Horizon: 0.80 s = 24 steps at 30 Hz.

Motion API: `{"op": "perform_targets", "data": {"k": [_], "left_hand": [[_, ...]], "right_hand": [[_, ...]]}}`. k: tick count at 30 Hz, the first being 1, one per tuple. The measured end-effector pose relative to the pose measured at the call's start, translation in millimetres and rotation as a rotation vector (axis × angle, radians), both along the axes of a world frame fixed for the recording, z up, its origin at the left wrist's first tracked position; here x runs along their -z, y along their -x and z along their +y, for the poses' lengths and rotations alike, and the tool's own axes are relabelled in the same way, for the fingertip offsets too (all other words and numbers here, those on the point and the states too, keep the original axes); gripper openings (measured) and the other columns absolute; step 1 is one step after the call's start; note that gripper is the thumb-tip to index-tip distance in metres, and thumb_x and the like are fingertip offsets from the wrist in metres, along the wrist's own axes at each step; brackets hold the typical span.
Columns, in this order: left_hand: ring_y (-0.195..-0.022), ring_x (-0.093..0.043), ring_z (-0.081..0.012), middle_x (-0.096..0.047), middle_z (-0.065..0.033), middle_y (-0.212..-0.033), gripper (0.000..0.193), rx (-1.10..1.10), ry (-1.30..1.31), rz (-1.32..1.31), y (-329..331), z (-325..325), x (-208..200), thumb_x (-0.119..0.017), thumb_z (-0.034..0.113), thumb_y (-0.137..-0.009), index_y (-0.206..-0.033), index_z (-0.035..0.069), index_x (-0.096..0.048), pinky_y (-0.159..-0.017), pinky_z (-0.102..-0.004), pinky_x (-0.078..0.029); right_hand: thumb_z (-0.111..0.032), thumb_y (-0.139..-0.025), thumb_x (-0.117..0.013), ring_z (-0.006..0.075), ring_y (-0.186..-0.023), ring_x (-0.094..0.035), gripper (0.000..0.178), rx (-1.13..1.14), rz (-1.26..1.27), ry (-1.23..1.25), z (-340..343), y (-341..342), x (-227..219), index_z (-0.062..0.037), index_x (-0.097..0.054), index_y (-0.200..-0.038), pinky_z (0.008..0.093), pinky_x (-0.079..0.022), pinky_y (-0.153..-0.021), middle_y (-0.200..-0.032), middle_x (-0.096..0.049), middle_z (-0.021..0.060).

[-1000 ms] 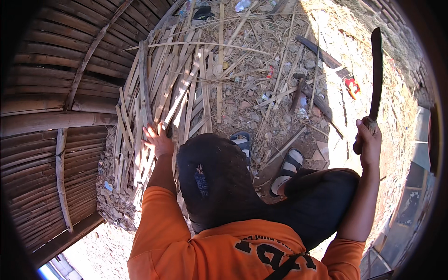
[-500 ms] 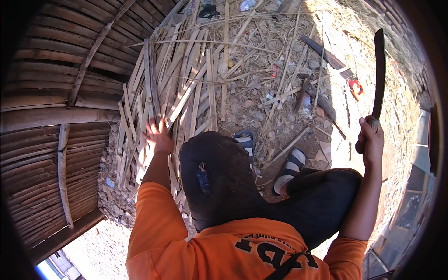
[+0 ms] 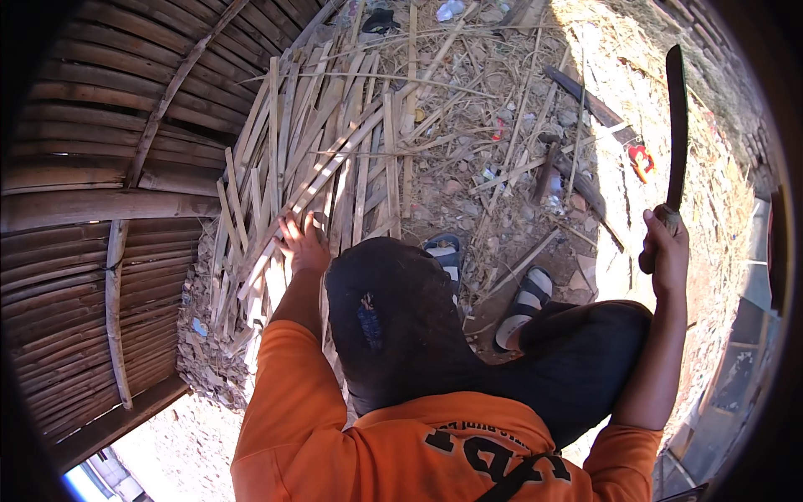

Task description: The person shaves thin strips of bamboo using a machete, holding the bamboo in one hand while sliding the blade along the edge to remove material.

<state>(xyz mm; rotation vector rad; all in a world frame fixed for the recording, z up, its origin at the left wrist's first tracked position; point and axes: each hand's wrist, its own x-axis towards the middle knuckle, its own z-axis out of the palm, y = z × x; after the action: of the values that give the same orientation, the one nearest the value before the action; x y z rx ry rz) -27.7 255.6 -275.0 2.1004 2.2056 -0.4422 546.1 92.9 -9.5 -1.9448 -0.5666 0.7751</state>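
My right hand (image 3: 667,249) grips the handle of a machete (image 3: 676,125), its long dark blade pointing up and away at the far right. On the left, my left hand (image 3: 303,244) lies over a heap of split bamboo strips (image 3: 288,125). Its fingers curl over a pale bamboo strip (image 3: 336,159) that slants across the heap, up to the right. The part of the strip beneath the fingers is hidden. My dark-clothed knee is bent close beside that hand.
A slatted bamboo wall (image 3: 67,201) rises on the left. Straw, stones and scraps litter the ground (image 3: 468,151) ahead. A dark wooden piece (image 3: 585,96) lies near a red-and-orange object (image 3: 641,162) at the right. My sandalled feet (image 3: 529,297) stand between.
My left hand has shifted slightly right and nearer, and now lies over the slanting strip. Nearby strips have moved. The machete is still held up in my right hand.
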Motion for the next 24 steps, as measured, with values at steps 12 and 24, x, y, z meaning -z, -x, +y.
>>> {"op": "perform_targets", "data": {"k": [12, 24], "left_hand": [[-0.154, -0.013, -0.0417, -0.017, -0.018, -0.165, 0.059, 0.175, -0.181, 0.092, 12, 28, 31, -0.058, 0.019, -0.087, -0.145, 0.026, -0.048, -0.115, -0.0735, -0.015], [-0.153, -0.012, -0.0452, -0.015, -0.0179, -0.166, 0.013, 0.079, -0.323, 0.162, 78, 74, -29, -0.062, 0.018, -0.092, -0.101, 0.019, -0.07, -0.117, -0.0702, -0.018]], "right_hand": [[-0.023, -0.092, -0.073, 0.0035, -0.043, -0.034, 0.019, -0.025, -0.058, 0.022, 3, 0, 3, -0.0115, -0.058, -0.093, 0.0225, -0.025, -0.039, -0.062, -0.044, -0.0058], [-0.021, -0.092, -0.074, 0.0023, -0.043, -0.03, 0.019, 0.002, -0.009, 0.03, -2, 1, -2, -0.0127, -0.056, -0.092, 0.0231, -0.024, -0.039, -0.061, -0.041, -0.0078]]}}
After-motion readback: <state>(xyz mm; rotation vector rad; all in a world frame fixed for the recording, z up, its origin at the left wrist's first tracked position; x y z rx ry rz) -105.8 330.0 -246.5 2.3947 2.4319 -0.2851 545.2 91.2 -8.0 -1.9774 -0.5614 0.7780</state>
